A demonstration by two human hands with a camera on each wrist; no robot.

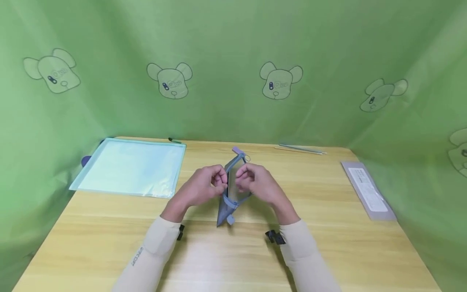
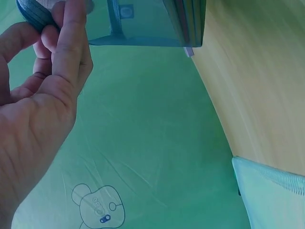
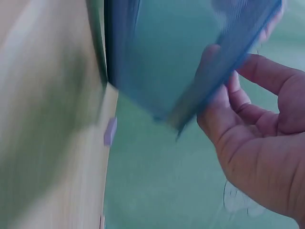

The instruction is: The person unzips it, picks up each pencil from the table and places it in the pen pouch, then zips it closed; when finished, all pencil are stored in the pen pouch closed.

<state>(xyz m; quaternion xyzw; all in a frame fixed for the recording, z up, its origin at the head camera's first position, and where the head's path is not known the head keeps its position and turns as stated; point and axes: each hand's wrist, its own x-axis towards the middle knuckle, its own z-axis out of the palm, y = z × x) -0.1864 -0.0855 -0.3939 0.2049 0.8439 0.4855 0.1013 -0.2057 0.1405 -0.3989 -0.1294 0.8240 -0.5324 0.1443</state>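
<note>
Pale sleeves [image 1: 151, 253] are worn on both forearms, with dark lettering printed on the left one and a black mount [image 1: 275, 237] seen at the inner side of each cuff. Beyond them, a blue zip pouch [image 1: 232, 190] is held between the two hands, its mouth spread apart. Its left rim is pinched by the left grip [image 1: 202, 184], its right rim by the right grip [image 1: 260, 182]. Whether the pouch's base is touching the tabletop [image 1: 215, 255] cannot be told. Just past both grips, a lavender tag [image 1: 238, 150] and a metal ring [image 1: 247, 157] are seen at the pouch's far end; a blue tab [image 1: 230, 219] is hung at its near end. To the left of the left grip, a pale blue zip folder [image 1: 131, 166] is laid flat, with a purple object [image 1: 86, 160] partly hidden at its outer edge and a dark green stick-like item [image 1: 174, 140] placed by its far corner. Beyond and to the right of the right grip, two thin rods [image 1: 300, 149] are set close together; farther right, a grey packet [image 1: 390, 214] with a white label [image 1: 367, 190] is laid. Everything is backed by a green curtain [image 1: 226, 117] printed with cartoon animal heads.
</note>
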